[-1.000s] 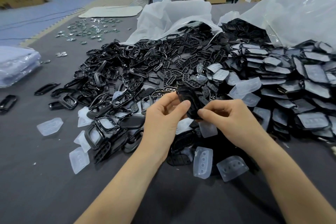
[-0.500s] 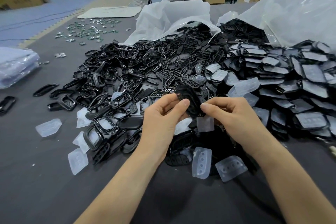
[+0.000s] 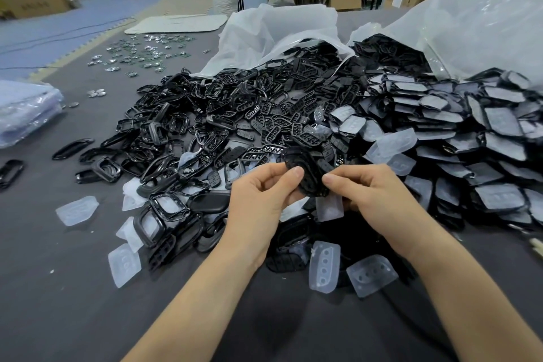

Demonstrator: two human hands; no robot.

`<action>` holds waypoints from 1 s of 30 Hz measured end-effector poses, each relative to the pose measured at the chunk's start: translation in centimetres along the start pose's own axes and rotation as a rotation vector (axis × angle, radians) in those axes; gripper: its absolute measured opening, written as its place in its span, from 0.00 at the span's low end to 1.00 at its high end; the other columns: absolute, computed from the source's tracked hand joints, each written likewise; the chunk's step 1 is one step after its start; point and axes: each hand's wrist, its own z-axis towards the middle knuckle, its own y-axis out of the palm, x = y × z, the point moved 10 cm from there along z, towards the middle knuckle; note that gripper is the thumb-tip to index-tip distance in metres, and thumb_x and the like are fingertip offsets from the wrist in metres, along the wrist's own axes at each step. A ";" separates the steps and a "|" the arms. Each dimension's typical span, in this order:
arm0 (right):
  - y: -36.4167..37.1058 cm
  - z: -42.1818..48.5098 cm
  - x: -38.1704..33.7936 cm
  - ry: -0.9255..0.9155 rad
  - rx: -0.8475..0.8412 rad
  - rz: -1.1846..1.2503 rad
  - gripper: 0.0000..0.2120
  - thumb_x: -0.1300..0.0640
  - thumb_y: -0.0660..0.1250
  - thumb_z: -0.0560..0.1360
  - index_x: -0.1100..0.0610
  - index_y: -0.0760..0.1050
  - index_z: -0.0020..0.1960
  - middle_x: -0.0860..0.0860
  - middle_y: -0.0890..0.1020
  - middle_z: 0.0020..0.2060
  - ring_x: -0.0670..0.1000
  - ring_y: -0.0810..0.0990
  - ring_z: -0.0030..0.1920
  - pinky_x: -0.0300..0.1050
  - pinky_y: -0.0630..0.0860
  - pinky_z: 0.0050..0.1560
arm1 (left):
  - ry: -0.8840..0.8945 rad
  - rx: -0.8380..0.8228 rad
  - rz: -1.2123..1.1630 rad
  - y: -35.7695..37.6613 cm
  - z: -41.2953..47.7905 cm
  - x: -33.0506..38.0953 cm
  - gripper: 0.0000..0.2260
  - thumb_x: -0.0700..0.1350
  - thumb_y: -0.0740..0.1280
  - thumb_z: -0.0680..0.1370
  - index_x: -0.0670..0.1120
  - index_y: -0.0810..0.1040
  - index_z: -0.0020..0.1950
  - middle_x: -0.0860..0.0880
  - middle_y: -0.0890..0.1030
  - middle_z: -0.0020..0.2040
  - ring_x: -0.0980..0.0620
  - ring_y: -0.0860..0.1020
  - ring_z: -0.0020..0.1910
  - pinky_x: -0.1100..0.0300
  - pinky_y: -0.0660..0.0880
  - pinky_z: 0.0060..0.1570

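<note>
The left half of the mat (image 3: 58,288) is heaped with tangled black frames (image 3: 164,138). Anything you drop there will be hard to pick out among the lookalikes.

Your left hand (image 3: 258,200) pinches the shell (image 3: 308,173) by its left edge, with the thumb tip on top and the other fingers curled behind. The shell is off the mat and tilted, held above the front of the heap, toward the middle of the near edge. Your right hand (image 3: 370,200) pinches its right edge the same way. With only 2 fingertip grips on a thin part, I judge that a hard twist could bend it or pop it free.

A clear pad (image 3: 329,207) hangs just below the shell, against your right fingers. I cannot tell whether they grip it. If you press it in skewed, it may seat crooked in the shell.

Further right, the stack (image 3: 484,132) slopes toward your right wrist, and a wide swing of that arm could topple it.
</note>
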 end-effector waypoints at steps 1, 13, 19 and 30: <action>0.0 0.0 0.0 0.005 -0.005 0.014 0.10 0.57 0.66 0.77 0.59 0.82 0.40 0.62 0.83 0.39 0.53 0.79 0.38 0.57 0.76 0.50 | -0.006 0.000 -0.010 0.0 0.0 0.0 0.05 0.40 0.71 0.73 0.40 0.83 0.47 0.42 0.85 0.45 0.48 0.83 0.44 0.63 0.79 0.43; 0.2 -0.1 -0.2 -0.001 0.003 0.056 0.10 0.57 0.66 0.77 0.60 0.83 0.41 0.61 0.83 0.39 0.54 0.80 0.39 0.57 0.77 0.52 | 0.027 -0.006 -0.096 0.3 -0.5 0.8 0.04 0.44 0.73 0.67 0.47 0.82 0.41 0.43 0.86 0.42 0.50 0.84 0.40 0.65 0.79 0.39; 0.3 -0.1 -0.1 0.014 -0.005 0.105 0.10 0.58 0.66 0.77 0.61 0.83 0.41 0.59 0.84 0.37 0.50 0.81 0.37 0.45 0.76 0.44 | 0.032 -0.001 -0.094 0.4 -0.6 1.1 0.04 0.42 0.71 0.71 0.44 0.80 0.44 0.47 0.85 0.39 0.55 0.83 0.37 0.65 0.78 0.38; -1.6 0.1 -0.8 -0.086 0.125 0.095 0.14 0.65 0.68 0.75 0.46 0.82 0.43 0.45 0.80 0.33 0.44 0.79 0.37 0.46 0.77 0.46 | 0.041 0.042 0.003 -0.1 -0.6 1.3 0.09 0.37 0.65 0.79 0.48 0.81 0.41 0.48 0.83 0.36 0.50 0.84 0.38 0.60 0.80 0.38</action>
